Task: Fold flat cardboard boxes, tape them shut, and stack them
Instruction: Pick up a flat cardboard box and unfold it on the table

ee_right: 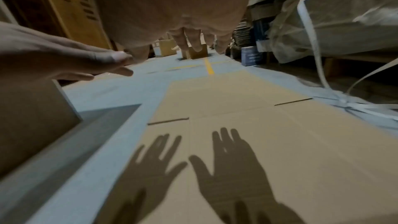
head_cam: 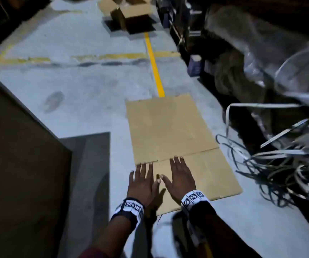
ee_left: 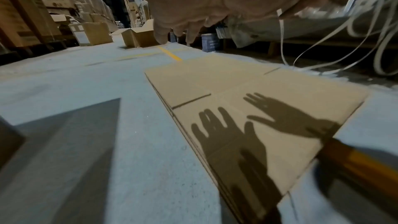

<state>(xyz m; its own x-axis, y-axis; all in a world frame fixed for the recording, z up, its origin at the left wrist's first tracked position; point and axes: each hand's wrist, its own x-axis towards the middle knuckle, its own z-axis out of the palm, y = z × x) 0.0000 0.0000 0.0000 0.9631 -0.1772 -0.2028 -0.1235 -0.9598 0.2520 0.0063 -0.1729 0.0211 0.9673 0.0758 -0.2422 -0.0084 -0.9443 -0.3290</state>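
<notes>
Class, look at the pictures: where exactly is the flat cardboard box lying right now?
In the head view the flat cardboard box lies on the floor, under both open hands, at the near end of the yellow line, strapping tangle to its right.

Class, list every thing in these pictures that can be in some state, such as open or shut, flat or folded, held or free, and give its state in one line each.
Flat cardboard box: unfolded, lying flat on the floor, no tape on it.
Left hand: fingers spread, above the near flap, holding nothing.
Right hand: fingers spread, above the same flap, holding nothing.
Far cardboard box: set up, top flaps open.
Plastic straps: loose and tangled beside the flat box.
</notes>
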